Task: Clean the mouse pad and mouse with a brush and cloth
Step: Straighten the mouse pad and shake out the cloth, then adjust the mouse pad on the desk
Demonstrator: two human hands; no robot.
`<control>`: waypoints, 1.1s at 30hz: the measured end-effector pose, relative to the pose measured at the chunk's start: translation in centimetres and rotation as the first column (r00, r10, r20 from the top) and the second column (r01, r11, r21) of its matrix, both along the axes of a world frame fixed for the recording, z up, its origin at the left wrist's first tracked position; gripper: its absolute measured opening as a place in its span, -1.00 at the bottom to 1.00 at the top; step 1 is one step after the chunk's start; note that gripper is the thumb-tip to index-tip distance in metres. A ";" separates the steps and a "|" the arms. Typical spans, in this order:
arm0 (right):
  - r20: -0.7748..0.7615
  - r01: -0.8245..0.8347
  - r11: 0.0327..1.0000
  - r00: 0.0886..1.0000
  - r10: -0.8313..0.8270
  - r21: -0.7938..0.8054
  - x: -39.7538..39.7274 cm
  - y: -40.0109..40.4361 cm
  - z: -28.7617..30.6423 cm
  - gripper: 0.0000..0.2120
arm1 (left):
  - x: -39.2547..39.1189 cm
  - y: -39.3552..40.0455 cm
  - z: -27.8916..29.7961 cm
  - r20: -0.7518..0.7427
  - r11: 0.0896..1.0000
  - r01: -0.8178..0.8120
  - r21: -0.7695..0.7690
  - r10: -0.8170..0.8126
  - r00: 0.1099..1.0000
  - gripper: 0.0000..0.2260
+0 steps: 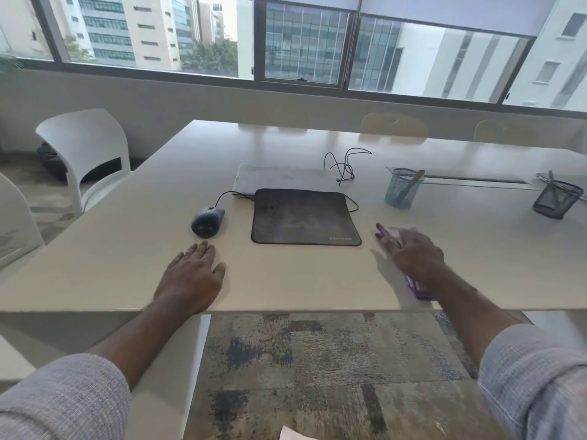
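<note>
A dark, worn mouse pad [306, 216] lay flat mid-surface, a grey wired mouse [207, 221] just left of it. The left hand [190, 274] rested flat, fingers straight; the blurred right hand [413, 252] covered a purple brush [386, 232], its grip unclear.

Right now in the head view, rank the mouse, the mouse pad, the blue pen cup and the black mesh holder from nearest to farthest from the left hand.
From the left hand, flat on the table:
1. Mouse, just beyond the fingertips, left of the pad.
2. Mouse pad, centre, to the hand's right.
3. Blue pen cup, farther right and back.
4. Black mesh holder, far right.
</note>
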State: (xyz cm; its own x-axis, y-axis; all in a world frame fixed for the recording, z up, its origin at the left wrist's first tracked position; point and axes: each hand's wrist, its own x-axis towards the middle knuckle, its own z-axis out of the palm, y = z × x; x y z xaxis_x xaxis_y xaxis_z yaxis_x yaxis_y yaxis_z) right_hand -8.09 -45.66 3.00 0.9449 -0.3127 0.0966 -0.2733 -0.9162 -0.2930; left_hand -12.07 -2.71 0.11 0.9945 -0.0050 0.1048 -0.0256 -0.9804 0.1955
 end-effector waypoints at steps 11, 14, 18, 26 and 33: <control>-0.208 -0.009 0.996 0.978 -0.009 -0.086 0.8 -0.4 -1.6 0.02 | 0.0 -0.5 0.4 -0.056 0.998 0.007 0.066 -0.003 0.998 -0.43; -0.204 0.052 0.996 0.977 -0.065 -0.069 0.6 0.5 -1.3 0.00 | 0.1 -0.6 0.5 -0.049 0.997 0.006 0.078 -0.002 0.999 -0.43; -0.195 0.082 0.993 0.976 -0.097 -0.085 0.4 1.2 -1.0 0.01 | 0.3 -0.6 0.6 -0.025 0.997 0.009 0.083 -0.007 1.000 -0.43; 0.170 0.070 0.989 0.984 -0.046 -0.133 1.0 2.3 0.1 -0.26 | 1.0 -2.0 1.0 0.134 1.000 -0.020 0.003 0.020 0.991 -0.45; 0.285 -0.132 0.991 0.951 0.119 0.028 3.1 4.1 2.3 -0.62 | 3.9 -5.9 3.6 0.266 0.974 -0.061 -0.220 0.120 0.956 -0.66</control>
